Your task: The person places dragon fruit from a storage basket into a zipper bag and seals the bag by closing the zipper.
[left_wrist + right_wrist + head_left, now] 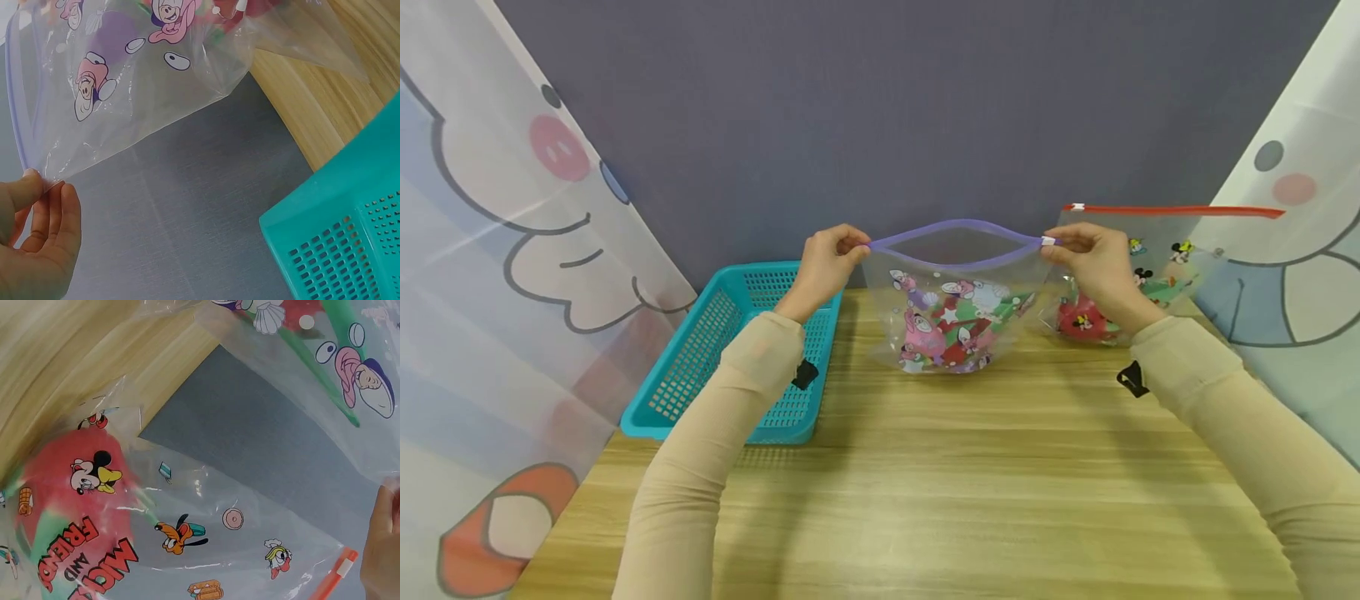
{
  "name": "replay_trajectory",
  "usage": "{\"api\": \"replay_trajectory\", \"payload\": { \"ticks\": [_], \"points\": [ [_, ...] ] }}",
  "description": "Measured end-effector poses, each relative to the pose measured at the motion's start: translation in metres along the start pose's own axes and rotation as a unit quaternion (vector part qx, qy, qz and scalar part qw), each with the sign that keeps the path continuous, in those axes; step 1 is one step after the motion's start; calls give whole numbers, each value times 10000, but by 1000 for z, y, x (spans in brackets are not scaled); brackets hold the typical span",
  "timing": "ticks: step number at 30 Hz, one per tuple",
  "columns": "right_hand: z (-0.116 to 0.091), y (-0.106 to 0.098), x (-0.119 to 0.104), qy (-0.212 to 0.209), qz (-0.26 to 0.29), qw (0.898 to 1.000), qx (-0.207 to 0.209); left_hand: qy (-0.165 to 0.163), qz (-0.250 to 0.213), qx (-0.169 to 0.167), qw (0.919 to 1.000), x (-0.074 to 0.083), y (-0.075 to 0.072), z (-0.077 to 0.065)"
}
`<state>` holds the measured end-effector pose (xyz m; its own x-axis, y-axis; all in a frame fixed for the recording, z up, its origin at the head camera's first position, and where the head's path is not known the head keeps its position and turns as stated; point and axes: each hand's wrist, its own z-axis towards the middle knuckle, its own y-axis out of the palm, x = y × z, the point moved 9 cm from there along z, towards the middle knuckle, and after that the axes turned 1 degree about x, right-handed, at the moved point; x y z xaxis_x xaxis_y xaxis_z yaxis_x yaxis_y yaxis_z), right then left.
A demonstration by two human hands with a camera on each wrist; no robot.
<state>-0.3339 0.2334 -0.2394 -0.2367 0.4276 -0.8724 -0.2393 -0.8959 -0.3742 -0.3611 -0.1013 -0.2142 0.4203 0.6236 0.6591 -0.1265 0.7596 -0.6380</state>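
Two long beige sleeves [715, 433] fill the bottom of the head view and reach up to the middle of the frame. The left hand [825, 262] pinches one end of the purple zip strip [958, 227] on a clear plastic bag [955, 312]. The right hand [1093, 258] pinches the other end, right by the small white slider [1047, 242]. The mouth of the bag is pulled open into a thin oval. The bag hangs in the center of the frame with its bottom resting on the wooden table [925, 500]. It looks very light, thin and floppy, and it crinkles. It is see-through, with bright cartoon pictures in pink, red and green. The smooth plastic looks slippery, so the best place to hold it is the thicker zip strip at the top corners, where the fingers are now. In the left wrist view the thumb and fingers [37, 187] squeeze the bag's corner. A second clear bag with a red zip strip [1176, 211] stands at the right of the frame, just behind the right hand. A teal plastic basket [737, 358] with many small holes sits on the table at the left. It looks hard and stiff. A gray wall [880, 108] fills the top.
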Motion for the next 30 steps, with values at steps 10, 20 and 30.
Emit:
{"api": "replay_trajectory", "payload": {
  "ticks": [10, 20, 30],
  "points": [
    [0, 2, -1, 256, 1345, 9906, 27, 442, 470, 327, 9974, 18, -4, -4],
    [-6, 9, -1, 478, 1375, 9893, 86, 2339, 1406, 625, 9600, 95, 25, -27],
    [-10, 19, -7, 526, 1912, 9801, -17, 2745, 1760, -544, 9438, 143, 96, -23]
  ]
}}
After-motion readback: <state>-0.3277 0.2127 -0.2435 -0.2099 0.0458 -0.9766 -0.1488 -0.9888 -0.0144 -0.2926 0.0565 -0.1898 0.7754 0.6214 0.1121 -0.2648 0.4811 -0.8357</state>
